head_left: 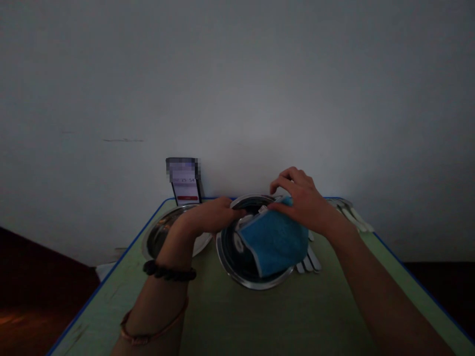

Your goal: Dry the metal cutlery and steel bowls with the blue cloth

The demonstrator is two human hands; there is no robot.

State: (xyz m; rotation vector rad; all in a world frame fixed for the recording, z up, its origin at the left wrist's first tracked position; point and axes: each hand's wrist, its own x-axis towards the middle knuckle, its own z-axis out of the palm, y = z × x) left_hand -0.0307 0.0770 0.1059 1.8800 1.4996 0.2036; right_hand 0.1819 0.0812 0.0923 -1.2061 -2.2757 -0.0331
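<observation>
A shiny metal bowl (pixel 256 285) is in front of me on the table, tipped slightly. My left hand (pixel 218 215) grips its left rim, with the thumb over the edge. A blue cloth (pixel 276 242) with a pale border and a small white tag covers the bowl's right part and hangs over its rim. My right hand (pixel 302 198) is at the bowl's far right edge, its thumb on the cloth and its fingers curled above. Part of the right palm's contact with the cloth is hidden.
A second metal bowl (pixel 152 242) stands left, partly behind my left forearm. A phone (pixel 186 190) leans upright against the wall. Several metal utensil handles (pixel 313 259) lie right of the held bowl; white-handled utensils (pixel 352 217) lie at the back right. The green table has a blue edge.
</observation>
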